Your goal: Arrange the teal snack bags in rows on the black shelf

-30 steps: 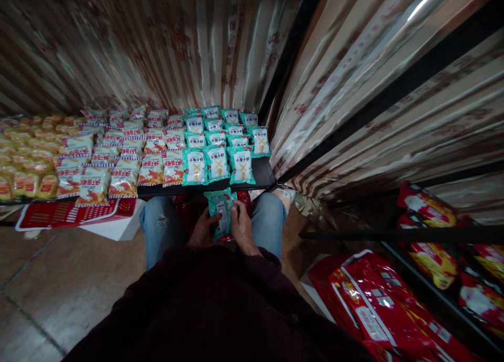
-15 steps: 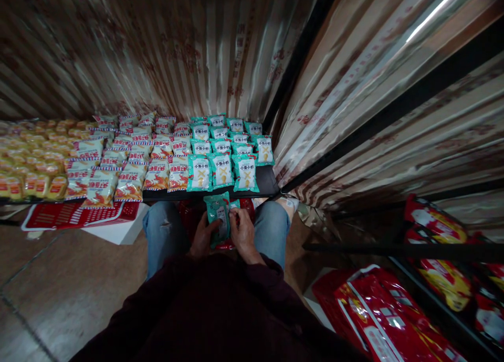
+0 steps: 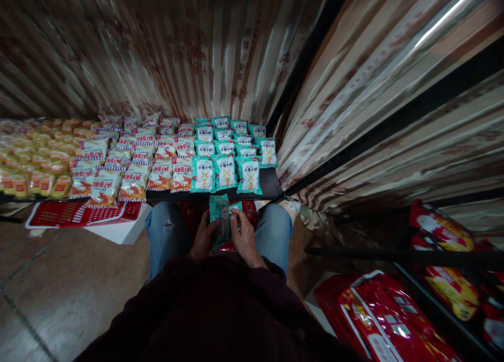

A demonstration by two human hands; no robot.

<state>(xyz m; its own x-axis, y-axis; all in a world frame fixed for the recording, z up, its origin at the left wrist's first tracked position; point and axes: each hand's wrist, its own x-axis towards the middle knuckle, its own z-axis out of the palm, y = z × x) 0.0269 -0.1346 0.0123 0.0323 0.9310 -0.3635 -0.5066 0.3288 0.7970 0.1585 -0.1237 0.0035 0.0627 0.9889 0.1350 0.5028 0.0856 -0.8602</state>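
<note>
Between my knees, my left hand (image 3: 203,238) is closed round a teal snack bag (image 3: 219,215), its thumb lying across the bag. The bag is upright and shows its back seam. Close beside it, my right hand (image 3: 244,237) has thumb and fingers pinched on a second teal piece of packaging (image 3: 235,206), which looks like another snack bag. Most of that one is hidden by the fingers. Just beyond my hands, similar teal and white snack bags (image 3: 226,172) stand in rows on a black shelf (image 3: 270,182).
White and orange snack bags (image 3: 132,181) and yellow packs (image 3: 41,182) fill the shelf leftward. Beneath it are a red basket (image 3: 84,215) and a white box (image 3: 120,231). Black posts and striped curtain (image 3: 220,47) stand behind. Large red bags (image 3: 388,314) lie at right.
The whole view has shifted slightly, so things sit a little further right. My hands keep their hold on the teal bags, with the fingers barely moved.
</note>
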